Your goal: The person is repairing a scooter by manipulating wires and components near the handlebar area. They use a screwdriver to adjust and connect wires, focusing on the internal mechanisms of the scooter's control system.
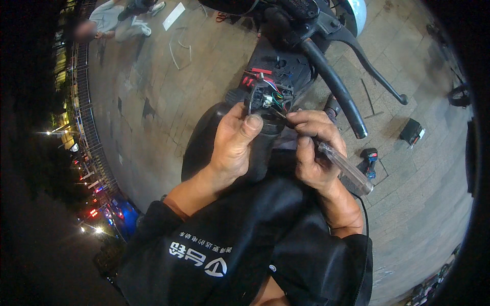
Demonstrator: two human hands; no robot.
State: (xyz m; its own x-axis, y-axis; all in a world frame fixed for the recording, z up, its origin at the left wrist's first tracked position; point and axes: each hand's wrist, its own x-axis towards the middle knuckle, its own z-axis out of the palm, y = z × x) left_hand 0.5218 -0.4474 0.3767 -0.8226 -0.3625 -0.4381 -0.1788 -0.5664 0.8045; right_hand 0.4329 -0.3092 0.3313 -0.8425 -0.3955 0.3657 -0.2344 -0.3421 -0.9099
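Observation:
A small black housing [251,97], its inside exposed, is pinched between the thumb and fingers of my left hand [230,145]. Thin coloured wires [277,95] and a white connector [267,101] show in it. My right hand [320,153] is closed around a screwdriver [348,170] with a clear handle. Its shaft points left toward the housing; whether the tip touches anything is too small to tell. Beyond my hands is the scooter's black body, with a red strip [261,71] and loose small parts lying on it.
The handlebar grip [337,89] and brake lever [376,74] reach in from above right. On the paving lie a blue-black cordless drill [370,162] and a black box [411,132]. Far left are another person [109,21], a white sheet [174,16] and a railing [91,130].

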